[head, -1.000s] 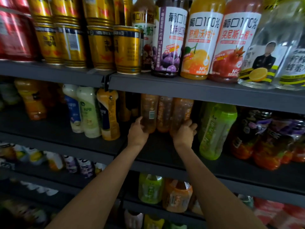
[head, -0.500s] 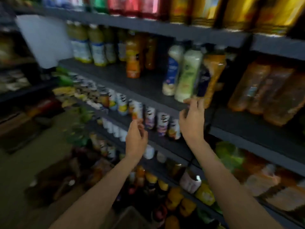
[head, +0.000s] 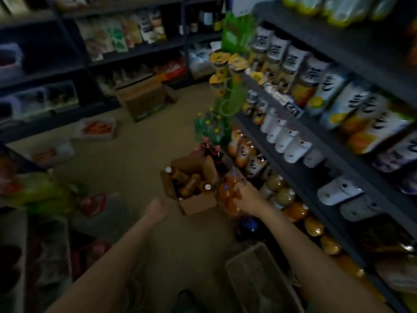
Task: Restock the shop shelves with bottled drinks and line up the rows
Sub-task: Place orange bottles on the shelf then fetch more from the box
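An open cardboard box (head: 196,203) on the floor holds several brown bottles (head: 188,185) with pale caps. Right of it stand orange bottles (head: 226,192) at the foot of the dark shelf unit (head: 300,177). My left hand (head: 158,208) hangs just left of the box's near corner and holds nothing. My right hand (head: 247,195) reaches down in front of the orange bottles with its fingers stretched toward them. The blur hides whether it touches them. The shelves on the right carry rows of juice bottles (head: 352,109) and small white bottles (head: 286,136).
A grey crate (head: 259,276) sits on the floor near my feet. Green bottles (head: 207,127) and a green wire rack (head: 232,91) stand at the shelf's far end. A larger carton (head: 142,100), trays and bags lie across the floor, with more shelving behind.
My view has swung from the shelves down to the floor. Both hands have left the shelf edge and dropped toward the box and the orange bottles.
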Action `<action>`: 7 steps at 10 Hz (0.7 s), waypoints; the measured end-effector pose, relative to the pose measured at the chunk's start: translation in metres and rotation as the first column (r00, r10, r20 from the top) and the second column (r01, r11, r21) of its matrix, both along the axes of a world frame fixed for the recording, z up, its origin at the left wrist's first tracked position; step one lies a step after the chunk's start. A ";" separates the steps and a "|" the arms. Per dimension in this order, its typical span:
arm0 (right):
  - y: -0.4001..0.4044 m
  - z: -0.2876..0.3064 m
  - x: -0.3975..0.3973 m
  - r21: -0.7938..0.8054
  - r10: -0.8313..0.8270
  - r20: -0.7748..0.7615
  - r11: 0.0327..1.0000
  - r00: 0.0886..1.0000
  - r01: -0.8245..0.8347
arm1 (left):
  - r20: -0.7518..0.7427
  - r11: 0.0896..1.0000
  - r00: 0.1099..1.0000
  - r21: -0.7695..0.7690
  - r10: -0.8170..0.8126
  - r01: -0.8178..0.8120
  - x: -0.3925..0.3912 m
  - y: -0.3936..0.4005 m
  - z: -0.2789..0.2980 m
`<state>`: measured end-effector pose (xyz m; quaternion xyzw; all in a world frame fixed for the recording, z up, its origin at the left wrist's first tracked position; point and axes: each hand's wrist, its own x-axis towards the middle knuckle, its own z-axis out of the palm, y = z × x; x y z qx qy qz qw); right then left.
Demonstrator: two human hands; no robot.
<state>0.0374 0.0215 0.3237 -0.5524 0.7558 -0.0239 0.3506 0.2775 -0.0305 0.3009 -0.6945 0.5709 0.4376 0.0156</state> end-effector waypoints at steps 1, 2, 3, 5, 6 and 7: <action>-0.036 -0.028 0.014 0.039 0.046 -0.021 0.998 0.999 -0.045 | 0.027 0.994 0.995 -0.042 0.099 -0.098 0.031 -0.024 -0.015; -0.068 -0.066 0.020 0.122 0.047 -0.003 0.991 0.999 -0.047 | -0.005 0.990 0.994 -0.091 0.109 -0.109 0.037 -0.048 -0.036; -0.102 -0.121 0.020 0.160 0.035 0.032 0.986 0.999 -0.040 | -0.020 0.993 0.998 -0.099 0.060 -0.062 0.034 -0.078 -0.066; -0.165 -0.218 0.012 0.237 -0.003 -0.064 0.971 0.998 0.018 | -0.034 0.998 0.997 0.006 0.066 -0.065 0.009 -0.154 -0.132; -0.195 -0.268 0.013 0.273 -0.029 -0.056 0.961 0.998 0.043 | -0.054 0.998 0.997 0.043 0.056 -0.053 -0.006 -0.189 -0.169; -0.213 -0.314 0.022 0.250 -0.080 -0.063 0.964 0.995 0.093 | -0.078 0.998 0.996 0.062 0.037 -0.032 -0.014 -0.211 -0.219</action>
